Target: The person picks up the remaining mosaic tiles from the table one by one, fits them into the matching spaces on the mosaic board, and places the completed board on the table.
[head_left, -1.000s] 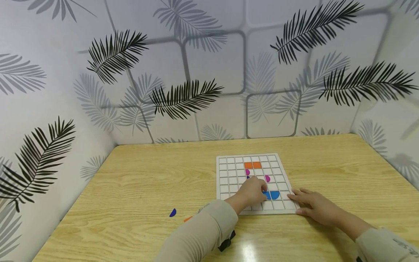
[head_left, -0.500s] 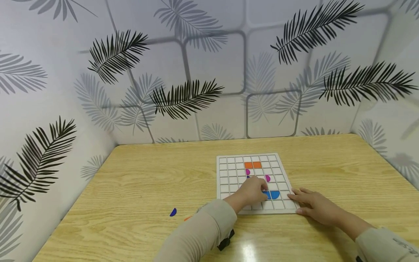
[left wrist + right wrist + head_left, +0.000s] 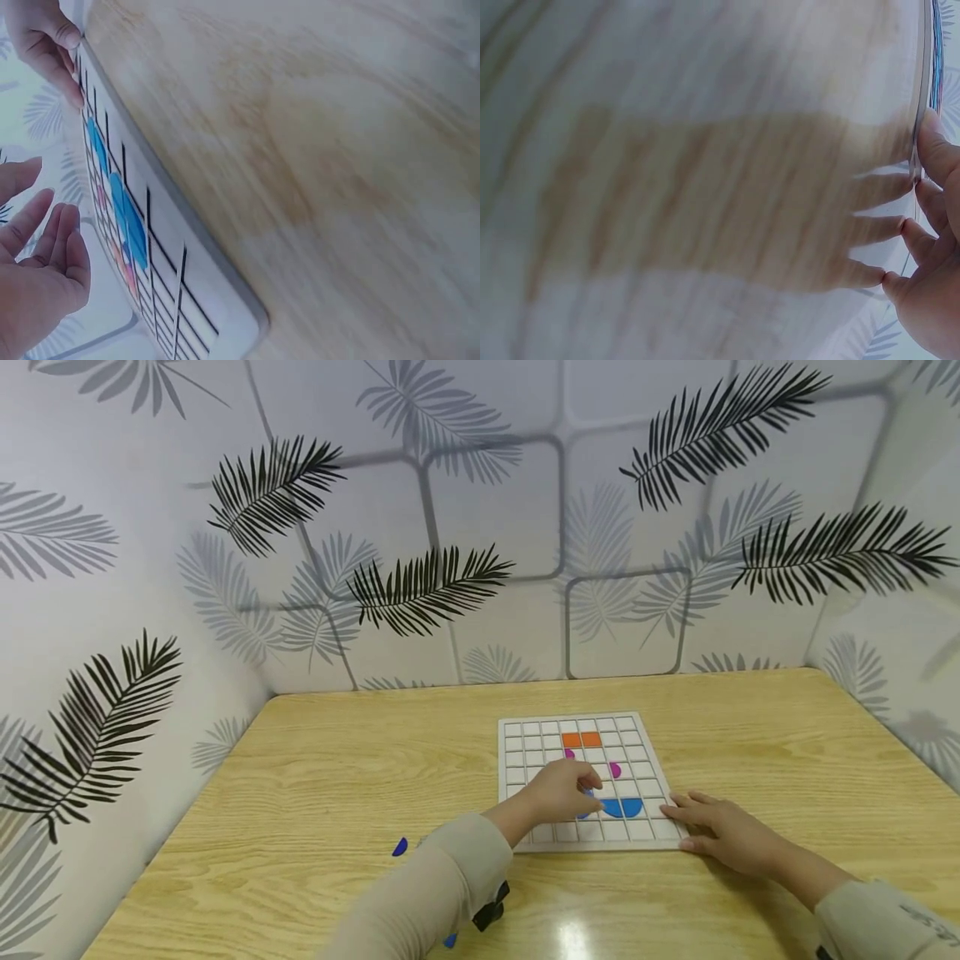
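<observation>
A white grid board (image 3: pixel 517 839) lies on the table, bearing two orange squares (image 3: pixel 581 740), magenta rounded pieces (image 3: pixel 616 770) and blue rounded pieces (image 3: pixel 622 808). Over its middle hovers my left hand (image 3: pixel 558 792), thumb and fingers apart with nothing between them. It partly covers more blue and magenta pieces. The left wrist view shows this left hand (image 3: pixel 45 277) with loosely bent fingers, apart from the board. At the board's near right corner my right hand (image 3: pixel 723 835) rests, fingers along the right side and thumb by the near edge; the right wrist view has its fingertips touching the edge and table.
Loose on the wooden table (image 3: pixel 337 777) left of the board lies a dark blue half-round piece (image 3: pixel 401 847). A blue piece (image 3: pixel 450 941) pokes out beside the left sleeve (image 3: pixel 427 893). Behind the table stands a leaf-patterned wall (image 3: pixel 510 627).
My left hand has drawn back leftward from the blue pieces, its thumb and fingers spreading apart. Another blue piece on the board now shows beneath it. The right hand stays put.
</observation>
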### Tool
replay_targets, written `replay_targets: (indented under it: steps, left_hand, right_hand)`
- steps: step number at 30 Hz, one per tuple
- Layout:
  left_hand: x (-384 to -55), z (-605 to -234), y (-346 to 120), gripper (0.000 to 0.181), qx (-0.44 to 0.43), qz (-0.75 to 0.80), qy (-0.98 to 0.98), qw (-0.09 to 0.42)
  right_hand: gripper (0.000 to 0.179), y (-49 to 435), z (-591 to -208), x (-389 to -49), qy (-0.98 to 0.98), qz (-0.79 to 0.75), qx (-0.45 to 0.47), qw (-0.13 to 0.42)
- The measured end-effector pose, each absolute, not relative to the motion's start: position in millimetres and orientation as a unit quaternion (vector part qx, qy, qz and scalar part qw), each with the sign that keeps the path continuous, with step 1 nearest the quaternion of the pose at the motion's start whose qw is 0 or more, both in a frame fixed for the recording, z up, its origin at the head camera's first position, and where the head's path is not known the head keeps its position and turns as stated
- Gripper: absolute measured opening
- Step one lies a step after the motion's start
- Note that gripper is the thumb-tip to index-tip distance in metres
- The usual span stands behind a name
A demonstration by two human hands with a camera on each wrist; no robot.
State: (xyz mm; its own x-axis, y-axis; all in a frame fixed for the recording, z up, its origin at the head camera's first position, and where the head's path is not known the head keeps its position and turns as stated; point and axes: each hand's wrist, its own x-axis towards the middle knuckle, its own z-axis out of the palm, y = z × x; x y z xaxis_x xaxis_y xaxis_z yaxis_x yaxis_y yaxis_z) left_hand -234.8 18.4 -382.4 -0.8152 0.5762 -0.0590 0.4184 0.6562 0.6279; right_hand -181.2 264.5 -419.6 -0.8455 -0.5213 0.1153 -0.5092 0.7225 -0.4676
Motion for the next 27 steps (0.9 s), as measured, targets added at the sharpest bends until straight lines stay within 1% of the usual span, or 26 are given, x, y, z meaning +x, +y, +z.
replay_targets:
  steps: [11,18,27]
  left_hand:
    - [-224.1,-364.8,-10.2,0.024,0.306,0.319,0.886,0.14]
    - [-211.2,-352.5,-27.7,0.024,0.339,0.332,0.869,0.142]
    - [-193.3,-348.8,-54.6,0.023,0.343,0.359,0.851,0.173]
  right_hand:
    - [0.049,264.1,-420.8,-183.3,0.927,-0.245,-0.284,0.011]
    - [0.048,265.3,-421.8,-184.7,0.927,-0.243,-0.286,0.007]
    - [0.048,265.1,-422.2,-183.8,0.925,-0.251,-0.285,0.008]
